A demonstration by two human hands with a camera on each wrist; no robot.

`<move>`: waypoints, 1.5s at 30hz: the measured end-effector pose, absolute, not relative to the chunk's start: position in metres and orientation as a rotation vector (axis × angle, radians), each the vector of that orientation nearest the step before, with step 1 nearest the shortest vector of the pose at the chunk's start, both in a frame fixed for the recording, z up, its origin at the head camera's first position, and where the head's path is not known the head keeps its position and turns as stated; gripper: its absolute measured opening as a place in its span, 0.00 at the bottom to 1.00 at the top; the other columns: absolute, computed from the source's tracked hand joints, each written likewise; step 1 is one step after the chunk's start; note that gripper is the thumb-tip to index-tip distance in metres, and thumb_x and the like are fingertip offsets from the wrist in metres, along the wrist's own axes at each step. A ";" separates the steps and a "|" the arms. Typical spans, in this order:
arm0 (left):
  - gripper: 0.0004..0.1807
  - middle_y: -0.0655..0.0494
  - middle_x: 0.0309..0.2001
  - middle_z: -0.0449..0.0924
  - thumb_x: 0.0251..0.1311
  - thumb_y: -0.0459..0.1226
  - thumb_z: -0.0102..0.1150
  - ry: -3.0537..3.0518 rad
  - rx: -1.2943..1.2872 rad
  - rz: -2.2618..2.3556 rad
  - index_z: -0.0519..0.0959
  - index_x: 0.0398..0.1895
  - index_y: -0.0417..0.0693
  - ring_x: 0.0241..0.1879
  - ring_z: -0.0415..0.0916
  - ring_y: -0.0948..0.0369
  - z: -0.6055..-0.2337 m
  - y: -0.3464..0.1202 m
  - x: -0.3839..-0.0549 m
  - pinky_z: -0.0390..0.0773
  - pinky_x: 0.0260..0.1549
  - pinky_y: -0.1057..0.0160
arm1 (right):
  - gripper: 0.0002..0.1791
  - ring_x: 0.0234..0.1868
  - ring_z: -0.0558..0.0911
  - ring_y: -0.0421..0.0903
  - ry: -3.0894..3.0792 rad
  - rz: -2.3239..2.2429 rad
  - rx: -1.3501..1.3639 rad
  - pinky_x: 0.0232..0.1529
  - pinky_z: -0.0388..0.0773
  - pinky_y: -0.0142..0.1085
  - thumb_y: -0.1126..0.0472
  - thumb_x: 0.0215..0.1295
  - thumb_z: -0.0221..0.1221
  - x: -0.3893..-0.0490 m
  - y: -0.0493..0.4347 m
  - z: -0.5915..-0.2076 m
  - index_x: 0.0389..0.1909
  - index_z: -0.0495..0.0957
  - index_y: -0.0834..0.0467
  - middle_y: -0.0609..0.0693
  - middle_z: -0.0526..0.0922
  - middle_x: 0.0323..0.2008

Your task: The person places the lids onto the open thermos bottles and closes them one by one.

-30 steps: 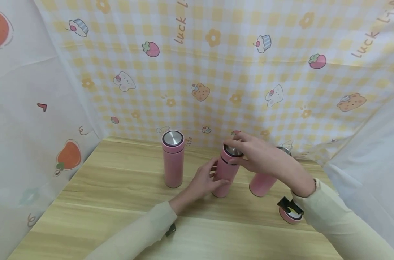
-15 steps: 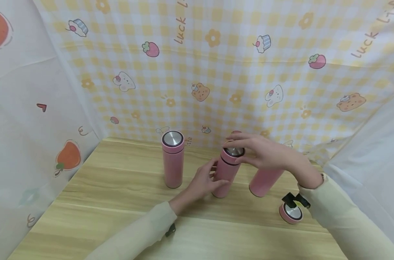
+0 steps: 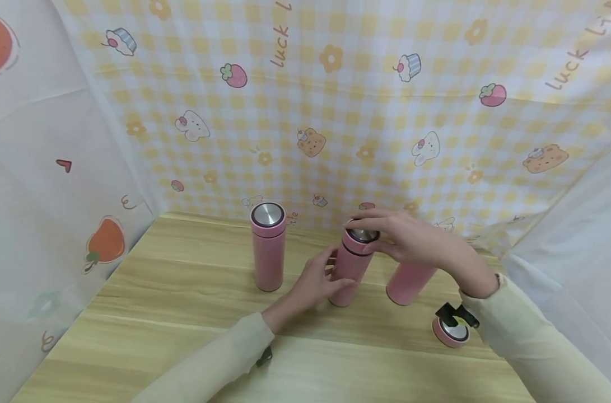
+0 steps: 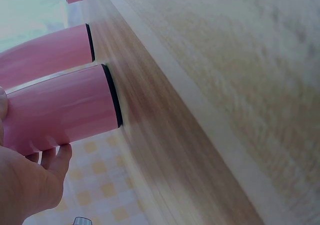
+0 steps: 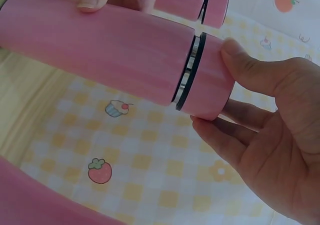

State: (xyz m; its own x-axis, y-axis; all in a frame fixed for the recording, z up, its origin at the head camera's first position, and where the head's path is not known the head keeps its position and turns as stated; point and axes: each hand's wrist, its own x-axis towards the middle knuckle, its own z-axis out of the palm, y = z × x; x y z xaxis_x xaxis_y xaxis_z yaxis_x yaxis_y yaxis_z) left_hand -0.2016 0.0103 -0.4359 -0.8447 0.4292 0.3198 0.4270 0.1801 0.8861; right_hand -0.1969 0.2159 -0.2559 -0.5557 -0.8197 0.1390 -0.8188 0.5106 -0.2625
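Note:
A pink thermos [image 3: 349,268] stands upright in the middle of the table. My left hand [image 3: 312,280] grips its body from the left side, thumb across the front. Over its top, my right hand [image 3: 411,238] pinches the pink screw lid [image 5: 207,77] between thumb and fingers. In the right wrist view a strip of shiny metal neck [image 5: 187,72] shows between lid and body. The left wrist view has the thermos base on the table, with fingers of the left hand [image 4: 35,180] curled beneath its side.
Another capped pink thermos [image 3: 269,252] stands to the left. A third pink thermos [image 3: 411,280] is at the right, its top hidden behind the right hand. A loose lid [image 3: 451,331] lies on the wooden table [image 3: 335,369] near the right sleeve. A checked cloth [image 3: 265,112] hangs behind.
My right hand has shifted slightly right and its grip on the lid has turned, showing more of the lid's steel top. The left hand and thermos have stayed put.

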 end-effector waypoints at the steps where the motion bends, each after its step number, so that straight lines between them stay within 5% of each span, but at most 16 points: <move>1: 0.33 0.54 0.60 0.76 0.61 0.41 0.73 2.412 0.872 1.809 0.69 0.66 0.50 0.60 0.74 0.59 -0.436 0.010 -0.201 0.78 0.55 0.59 | 0.28 0.73 0.62 0.61 2.732 -0.474 -1.486 0.60 0.75 0.51 0.78 0.63 0.63 -0.197 0.216 -0.256 0.65 0.77 0.62 0.58 0.73 0.67; 12: 0.33 0.54 0.60 0.76 0.61 0.41 0.73 2.409 0.865 1.811 0.69 0.67 0.50 0.60 0.74 0.59 -0.437 0.010 -0.202 0.78 0.55 0.60 | 0.27 0.72 0.63 0.62 2.783 -0.458 -1.475 0.64 0.72 0.54 0.72 0.63 0.67 -0.195 0.213 -0.258 0.64 0.77 0.62 0.60 0.76 0.64; 20: 0.34 0.54 0.60 0.76 0.60 0.40 0.74 2.409 0.862 1.814 0.69 0.67 0.49 0.59 0.74 0.59 -0.437 0.010 -0.202 0.78 0.55 0.60 | 0.28 0.71 0.66 0.60 2.844 -0.394 -1.427 0.57 0.78 0.50 0.65 0.65 0.69 -0.192 0.209 -0.258 0.66 0.77 0.59 0.59 0.76 0.63; 31: 0.35 0.54 0.61 0.76 0.60 0.38 0.74 2.396 0.862 1.813 0.68 0.69 0.50 0.60 0.74 0.59 -0.436 0.009 -0.201 0.78 0.56 0.59 | 0.32 0.54 0.82 0.59 2.908 -0.351 -1.401 0.52 0.80 0.51 0.54 0.67 0.68 -0.192 0.212 -0.262 0.69 0.72 0.58 0.68 0.70 0.66; 45: 0.34 0.52 0.60 0.76 0.61 0.38 0.74 2.390 0.877 1.825 0.68 0.68 0.47 0.59 0.75 0.57 -0.438 0.008 -0.202 0.79 0.55 0.59 | 0.33 0.70 0.67 0.56 2.720 -0.505 -1.510 0.64 0.71 0.54 0.56 0.68 0.68 -0.202 0.219 -0.261 0.71 0.71 0.56 0.57 0.69 0.70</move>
